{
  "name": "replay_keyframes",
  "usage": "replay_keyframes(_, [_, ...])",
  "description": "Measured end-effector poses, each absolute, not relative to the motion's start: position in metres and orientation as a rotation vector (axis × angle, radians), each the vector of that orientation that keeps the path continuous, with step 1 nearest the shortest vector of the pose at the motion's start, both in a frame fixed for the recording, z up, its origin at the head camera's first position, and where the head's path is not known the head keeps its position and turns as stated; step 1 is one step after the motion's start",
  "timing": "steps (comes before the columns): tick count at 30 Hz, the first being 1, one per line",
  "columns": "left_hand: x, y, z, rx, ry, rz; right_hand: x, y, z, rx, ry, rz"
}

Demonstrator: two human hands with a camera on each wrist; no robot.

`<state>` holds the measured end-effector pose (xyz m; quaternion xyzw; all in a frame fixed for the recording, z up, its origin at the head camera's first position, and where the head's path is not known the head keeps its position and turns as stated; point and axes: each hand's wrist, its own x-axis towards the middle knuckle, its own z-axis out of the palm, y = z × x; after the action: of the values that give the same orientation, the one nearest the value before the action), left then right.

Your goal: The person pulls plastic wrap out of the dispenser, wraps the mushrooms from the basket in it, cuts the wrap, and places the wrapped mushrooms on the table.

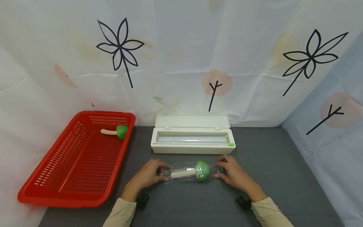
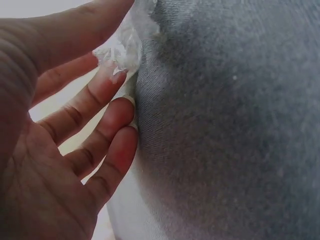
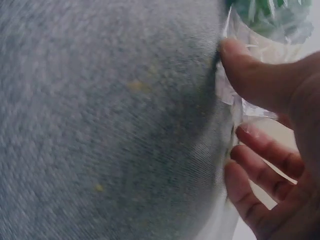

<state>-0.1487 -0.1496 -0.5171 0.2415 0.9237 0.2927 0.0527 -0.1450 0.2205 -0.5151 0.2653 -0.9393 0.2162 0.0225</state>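
Note:
A mushroom-shaped piece with a green cap point(image 1: 203, 171) and a cream stem lies sideways on the grey table, wrapped in clear plastic wrap point(image 1: 182, 179). At the stem end, my left hand point(image 1: 147, 175) pinches the bunched wrap between thumb and fingers; crumpled film point(image 2: 127, 47) shows at its fingertips in the left wrist view. My right hand point(image 1: 233, 174) pinches the loose wrap beyond the cap. In the right wrist view, film point(image 3: 225, 85) lies under the thumb, with the green cap point(image 3: 275, 20) above it. On both hands the other fingers are loosely bent.
Just behind the hands stands a white wrap dispenser point(image 1: 193, 149), lid up, with a roll of film inside and a small green tab at its right. A red basket point(image 1: 71, 201) on the left holds another green-capped piece point(image 1: 122, 132). A white printed curtain point(image 1: 175, 63) hangs behind.

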Motion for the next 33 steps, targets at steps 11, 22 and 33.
replay_keyframes(11, [-0.149, -0.146, -0.517, 0.795, 2.857, 0.944, -0.155, 0.232, -0.516, 0.823, -2.846, 1.216])
replay_keyframes(22, [-0.149, -0.145, -0.516, 0.621, 2.541, 1.447, -0.161, 0.259, -0.521, 0.742, -2.681, 2.516])
replay_keyframes(33, [-0.153, -0.15, -0.509, 0.38, 2.219, 1.771, -0.159, 0.262, -0.512, 0.826, -2.66, 2.418])
